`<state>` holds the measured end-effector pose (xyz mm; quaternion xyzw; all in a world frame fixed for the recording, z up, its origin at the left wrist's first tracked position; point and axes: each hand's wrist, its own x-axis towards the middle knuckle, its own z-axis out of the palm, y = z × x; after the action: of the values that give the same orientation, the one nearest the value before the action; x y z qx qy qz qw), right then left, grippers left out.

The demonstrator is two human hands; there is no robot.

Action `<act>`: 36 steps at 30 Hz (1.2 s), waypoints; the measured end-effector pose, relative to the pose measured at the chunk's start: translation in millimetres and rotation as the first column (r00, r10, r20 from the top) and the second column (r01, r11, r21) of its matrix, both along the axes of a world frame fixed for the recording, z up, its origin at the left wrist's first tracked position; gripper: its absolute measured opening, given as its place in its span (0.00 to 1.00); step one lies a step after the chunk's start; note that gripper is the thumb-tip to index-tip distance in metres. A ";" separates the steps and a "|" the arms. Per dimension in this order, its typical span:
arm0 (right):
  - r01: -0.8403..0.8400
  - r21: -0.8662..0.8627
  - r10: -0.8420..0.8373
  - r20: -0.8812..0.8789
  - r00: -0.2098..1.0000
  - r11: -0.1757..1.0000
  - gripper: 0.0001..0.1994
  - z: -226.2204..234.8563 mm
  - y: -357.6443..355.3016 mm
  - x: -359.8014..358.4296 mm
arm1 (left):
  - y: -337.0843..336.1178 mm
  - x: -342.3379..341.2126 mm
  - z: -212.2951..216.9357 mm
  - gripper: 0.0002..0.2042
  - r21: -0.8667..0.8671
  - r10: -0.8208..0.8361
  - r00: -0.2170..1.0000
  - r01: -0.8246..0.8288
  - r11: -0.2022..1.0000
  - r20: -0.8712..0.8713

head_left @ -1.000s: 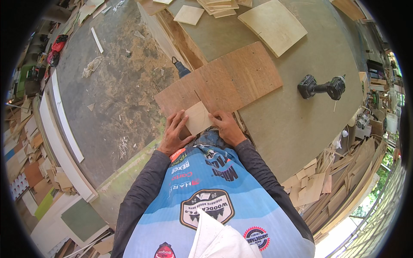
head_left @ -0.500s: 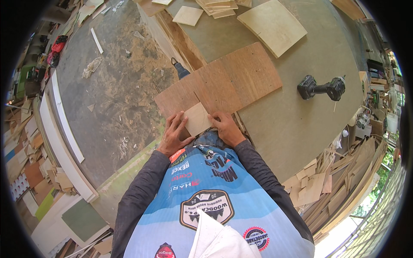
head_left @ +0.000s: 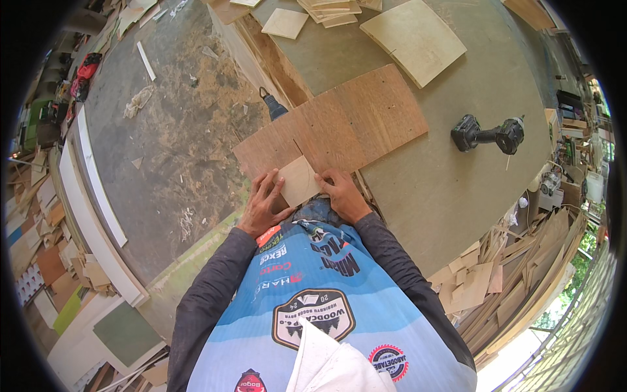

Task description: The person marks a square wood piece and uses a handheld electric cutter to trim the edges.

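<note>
Two hands press one small pale wood square (head_left: pixel 298 180) flat on the big brown board (head_left: pixel 339 124), same as before. The left hand (head_left: pixel 262 204) spreads open fingers; the right hand (head_left: pixel 343 194) pinches its edge. Farther off, a black drill (head_left: pixel 488 134) lies on the counter (head_left: pixel 444 196).

One head-worn fisheye looks steeply down, fairly close, its rim probably warped.

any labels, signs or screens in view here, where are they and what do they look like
Round badge: middle of the person's shirt, dark shield shape with a pale rim.
Red round patch: lower right of the shirt, red ring around a white centre.
Slanted lettering: upper shirt, below the left hand, in red, white and dark colours.
</note>
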<state>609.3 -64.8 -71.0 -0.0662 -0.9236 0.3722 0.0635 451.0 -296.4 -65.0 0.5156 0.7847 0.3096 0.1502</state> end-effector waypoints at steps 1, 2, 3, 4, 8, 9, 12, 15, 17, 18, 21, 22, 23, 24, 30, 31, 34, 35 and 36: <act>0.000 0.005 0.000 -0.003 1.000 1.000 0.23 0.8 -0.2 -0.3 | 0.1 -0.1 0.4 0.44 0.000 -0.001 1.000 0.001 1.000 -0.002; 0.001 0.010 -0.001 -0.006 1.000 1.000 0.23 1.3 -0.3 -0.6 | 0.0 -0.1 0.8 0.44 -0.001 -0.001 1.000 0.001 1.000 -0.003; 0.001 0.010 -0.001 -0.008 1.000 1.000 0.22 1.2 -0.1 -0.7 | 0.1 -0.2 1.2 0.44 -0.001 -0.002 1.000 0.002 1.000 -0.004; 0.001 0.010 -0.001 -0.010 1.000 1.000 0.22 0.8 0.1 -0.7 | 0.2 -0.2 0.9 0.44 0.001 -0.003 1.000 0.003 1.000 -0.005; -0.001 -0.006 0.001 0.012 1.000 1.000 0.24 0.0 0.5 0.0 | -0.1 -0.3 0.1 0.44 0.004 -0.003 1.000 0.003 1.000 -0.006; 0.001 -0.002 -0.001 0.008 1.000 1.000 0.23 -0.1 0.1 0.0 | -0.4 -0.1 0.1 0.44 0.003 -0.001 1.000 0.001 1.000 -0.006; 0.004 0.007 -0.004 -0.005 1.000 1.000 0.22 0.4 0.0 -1.3 | -0.1 0.1 -0.4 0.45 0.011 -0.002 1.000 0.002 1.000 -0.011; 0.001 0.005 -0.001 -0.011 1.000 1.000 0.21 0.1 0.7 -1.5 | -0.8 0.1 -3.0 0.45 0.014 -0.004 1.000 0.004 1.000 -0.013; 0.000 0.013 0.001 -0.019 1.000 1.000 0.21 0.5 1.2 -1.6 | -0.4 -0.6 -2.7 0.45 0.017 -0.009 1.000 0.010 1.000 -0.015; -0.001 0.002 0.001 -0.008 1.000 1.000 0.22 -0.5 1.2 -1.1 | -0.2 -0.8 -2.5 0.45 0.019 -0.012 1.000 0.012 1.000 -0.017; -0.003 -0.018 0.003 0.010 1.000 1.000 0.24 -2.9 1.3 -0.4 | -1.1 -0.2 -4.0 0.45 0.017 -0.007 1.000 0.007 1.000 -0.023; -0.003 -0.017 0.003 0.010 1.000 1.000 0.24 -3.0 1.1 -0.6 | -1.2 -0.1 -4.0 0.45 0.014 -0.007 1.000 0.007 1.000 -0.022; -0.002 -0.017 0.002 0.010 1.000 1.000 0.24 -3.0 1.0 -0.7 | -1.4 0.0 -4.0 0.45 0.010 -0.006 1.000 0.006 1.000 -0.022; -0.003 -0.017 0.003 0.015 1.000 1.000 0.24 -2.9 1.1 -0.5 | -1.5 0.1 -4.0 0.45 0.006 -0.006 1.000 0.006 1.000 -0.021; -0.008 -0.011 0.008 0.019 1.000 1.000 0.24 -2.6 1.3 -0.9 | -0.6 0.2 -2.9 0.46 0.004 -0.005 1.000 0.005 1.000 -0.021; -0.011 -0.005 0.011 0.016 1.000 1.000 0.24 -2.5 1.3 -1.0 | -0.3 0.1 -2.5 0.46 0.005 -0.006 1.000 0.006 1.000 -0.022; -0.013 -0.001 0.013 0.015 1.000 1.000 0.24 -3.1 1.3 -1.0 | -0.4 -0.1 -2.4 0.46 0.007 -0.006 1.000 0.006 1.000 -0.026; -0.014 -0.001 0.014 0.016 1.000 1.000 0.24 -3.5 1.3 -0.9 | -0.8 -0.1 -3.2 0.46 0.007 -0.006 1.000 0.006 1.000 -0.026; -0.015 0.001 0.015 0.016 1.000 1.000 0.24 -3.9 1.3 -0.8 | -1.3 0.0 -3.9 0.46 0.006 -0.005 1.000 0.005 1.000 -0.027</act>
<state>608.5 -63.5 -74.9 -0.0621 -0.9248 0.3715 0.0535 451.0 -297.7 -68.9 0.5222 0.7844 0.3047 0.1387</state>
